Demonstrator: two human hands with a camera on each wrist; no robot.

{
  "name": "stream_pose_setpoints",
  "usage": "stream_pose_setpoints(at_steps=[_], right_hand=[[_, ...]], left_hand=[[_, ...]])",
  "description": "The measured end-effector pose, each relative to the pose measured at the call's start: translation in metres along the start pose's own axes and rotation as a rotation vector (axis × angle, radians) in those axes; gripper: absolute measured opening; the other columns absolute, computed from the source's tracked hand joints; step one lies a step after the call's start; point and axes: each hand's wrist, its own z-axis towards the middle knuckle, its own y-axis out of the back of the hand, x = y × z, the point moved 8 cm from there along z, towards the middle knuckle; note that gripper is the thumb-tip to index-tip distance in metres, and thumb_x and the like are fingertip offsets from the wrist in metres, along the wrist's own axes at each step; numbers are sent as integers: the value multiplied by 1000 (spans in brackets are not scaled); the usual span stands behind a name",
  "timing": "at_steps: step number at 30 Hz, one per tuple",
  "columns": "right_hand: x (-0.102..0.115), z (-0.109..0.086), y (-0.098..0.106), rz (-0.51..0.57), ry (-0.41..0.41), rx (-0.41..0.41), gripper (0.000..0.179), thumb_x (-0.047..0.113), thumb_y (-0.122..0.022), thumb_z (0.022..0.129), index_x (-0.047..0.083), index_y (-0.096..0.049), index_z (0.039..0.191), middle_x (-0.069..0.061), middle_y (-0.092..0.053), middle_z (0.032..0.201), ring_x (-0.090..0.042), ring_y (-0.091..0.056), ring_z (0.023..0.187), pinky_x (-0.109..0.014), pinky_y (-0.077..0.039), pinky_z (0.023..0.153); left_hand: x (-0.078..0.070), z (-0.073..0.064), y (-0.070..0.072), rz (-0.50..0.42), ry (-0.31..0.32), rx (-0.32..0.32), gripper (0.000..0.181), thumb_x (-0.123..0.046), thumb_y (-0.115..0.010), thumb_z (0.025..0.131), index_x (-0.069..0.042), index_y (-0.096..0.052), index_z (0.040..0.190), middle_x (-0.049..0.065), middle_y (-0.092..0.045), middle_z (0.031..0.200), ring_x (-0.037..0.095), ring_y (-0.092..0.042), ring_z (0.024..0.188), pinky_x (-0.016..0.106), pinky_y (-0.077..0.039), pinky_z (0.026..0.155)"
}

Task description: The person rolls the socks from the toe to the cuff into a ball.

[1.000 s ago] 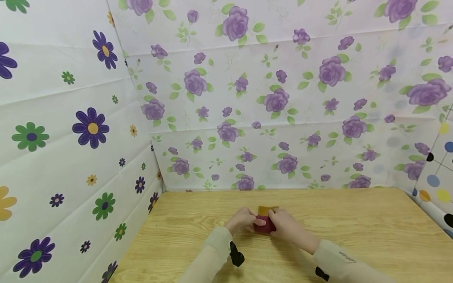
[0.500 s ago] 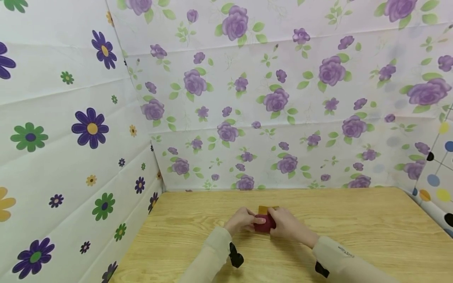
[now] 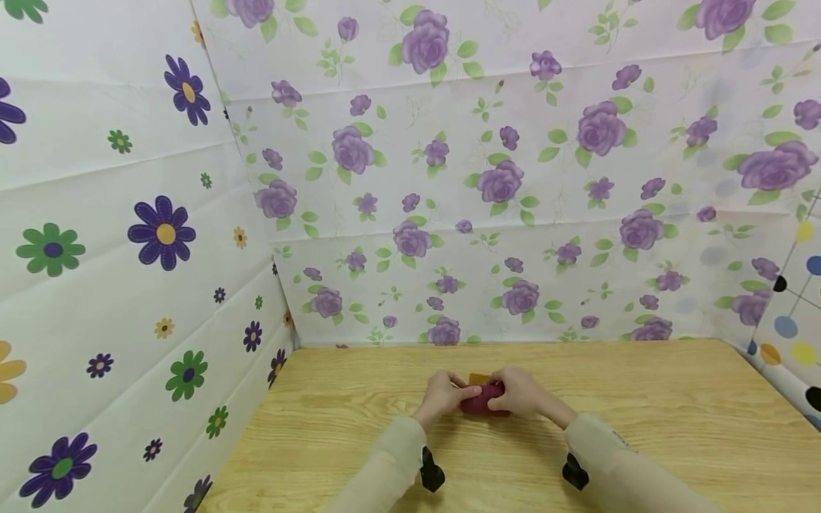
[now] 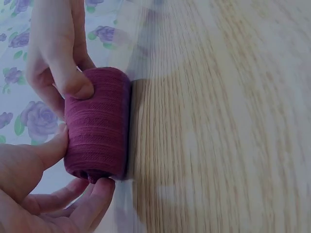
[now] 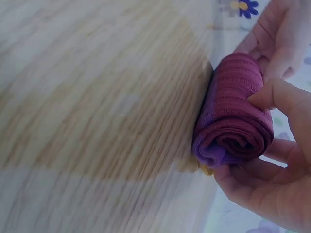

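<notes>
A rolled-up maroon ribbed-knit cloth (image 3: 477, 407) lies on the table between both hands; its exact kind is not plain. In the right wrist view its coiled end (image 5: 238, 141) shows, with a purple layer underneath and a bit of mustard cloth (image 5: 206, 169) below. From the head view, a flat mustard part (image 3: 479, 378) sticks out on the far side. The left hand (image 3: 442, 393) pinches one end of the roll, thumb on the near face and fingers at the end. The right hand (image 3: 518, 390) grips the other end, its thumb pressing the maroon knit.
A light wood-grain table (image 3: 359, 399) spreads around the hands. Floral sheets hang at the back (image 3: 391, 299) and along the left side (image 3: 128, 299); a dotted sheet (image 3: 785, 349) stands at the right. Black devices sit under both wrists (image 3: 432, 470).
The maroon cloth has become a thicker roll, and less of the mustard part shows beyond it. Both hands have shifted slightly away from the camera with it.
</notes>
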Motion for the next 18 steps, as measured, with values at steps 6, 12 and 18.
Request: stream_pose_setpoints(at_steps=[6,12,18], right_hand=[[-17,3,-3,119,-108,51,32,18,-71,81,-4,-70,104,-10,-71,89,-11,-57,69,-25,-46,59],[-29,2,-6,339,-245,117,26,17,-66,87,-3,-70,103,-7,-70,88,-13,-57,73,-27,-47,63],[-32,1,-7,470,-270,160,21,12,-61,87,-5,-70,97,-6,-65,82,-13,-49,68,-29,-41,63]], left_hand=[[-3,0,2,3,-13,-45,32,-33,-77,82,-2,-70,90,7,-67,89,14,-60,76,26,-52,63],[-7,1,1,-12,-75,-3,28,-28,-75,85,-2,-74,94,7,-70,90,11,-60,77,25,-52,65],[-12,0,-3,-4,-130,100,30,-21,-84,75,-2,-73,96,6,-70,85,10,-59,72,24,-49,63]])
